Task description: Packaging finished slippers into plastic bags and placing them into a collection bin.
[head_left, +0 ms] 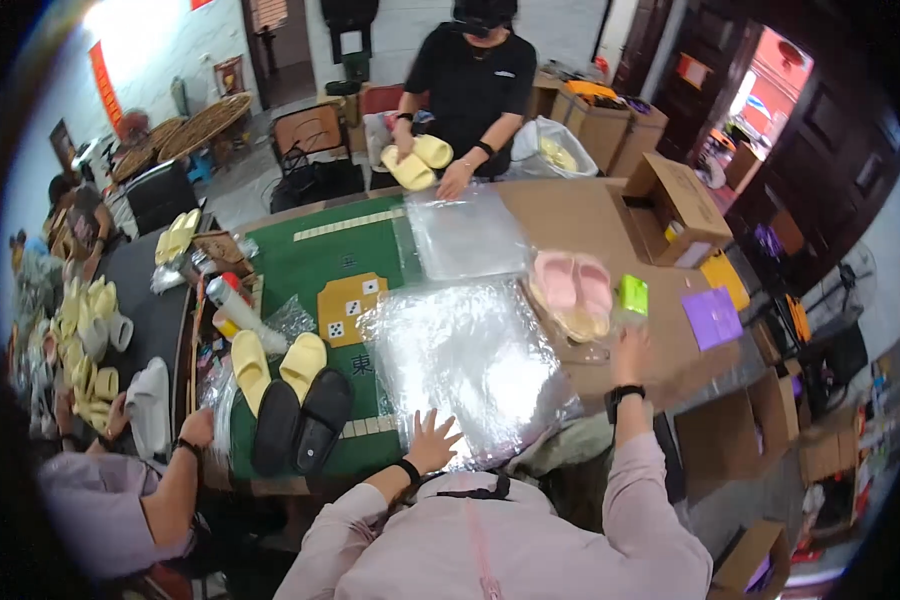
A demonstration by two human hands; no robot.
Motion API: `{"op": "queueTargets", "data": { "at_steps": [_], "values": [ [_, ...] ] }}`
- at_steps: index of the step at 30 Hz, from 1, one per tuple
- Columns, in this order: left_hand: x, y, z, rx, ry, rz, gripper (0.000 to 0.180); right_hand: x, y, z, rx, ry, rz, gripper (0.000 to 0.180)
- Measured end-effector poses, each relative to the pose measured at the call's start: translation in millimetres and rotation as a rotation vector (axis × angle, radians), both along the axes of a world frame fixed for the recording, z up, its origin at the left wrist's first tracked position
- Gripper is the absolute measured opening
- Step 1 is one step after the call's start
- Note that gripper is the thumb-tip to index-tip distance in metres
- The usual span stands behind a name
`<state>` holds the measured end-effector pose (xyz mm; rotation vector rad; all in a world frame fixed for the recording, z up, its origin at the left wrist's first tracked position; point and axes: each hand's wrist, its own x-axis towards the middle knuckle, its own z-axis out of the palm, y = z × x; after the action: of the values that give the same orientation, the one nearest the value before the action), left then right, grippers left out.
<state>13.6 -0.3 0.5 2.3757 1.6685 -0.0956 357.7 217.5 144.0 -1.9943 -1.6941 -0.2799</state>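
Observation:
My left hand (432,441) lies with its fingers spread on the near edge of a stack of shiny transparent plastic bags (470,360). Blurred by motion, my right hand (630,350) reaches over the brown tabletop, just short of a bright green packet (633,294); whether its fingers hold anything does not show. Between the bags and that packet sits a pair of pink slippers (573,285). Left of the bags, a pair of black slippers (304,420) overlaps a pair of pale yellow slippers (278,368) on a green mat (280,258).
Across the table a person (470,90) handles yellow slippers (415,162) beside a second bag stack (465,235). A purple packet (712,318) and an open cardboard box (675,212) stand right. Another person's arm (175,480) is at left, near white slippers (150,408).

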Motion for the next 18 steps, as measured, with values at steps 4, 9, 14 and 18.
{"op": "queueTargets", "data": {
  "at_steps": [4,9,14,18],
  "values": [
    [-11.5,-6.8,3.6,0.016,-0.027,0.069,0.043,-47.8,-24.9,-14.5,-0.044,0.008,0.158,0.026],
    [-17.0,-2.8,-8.9,-0.040,-0.171,0.094,0.038,-102.1,-39.5,-75.3,-0.179,0.061,0.646,0.033],
    [-19.9,-6.5,5.7,-0.102,-0.198,0.170,0.035,-156.7,-70.5,-139.1,-0.567,-0.149,0.860,0.040],
    [-21.5,-15.6,9.1,0.132,-0.302,0.436,0.041,-187.2,-97.1,-140.2,-0.759,-0.219,0.864,0.039]
  ]
}}
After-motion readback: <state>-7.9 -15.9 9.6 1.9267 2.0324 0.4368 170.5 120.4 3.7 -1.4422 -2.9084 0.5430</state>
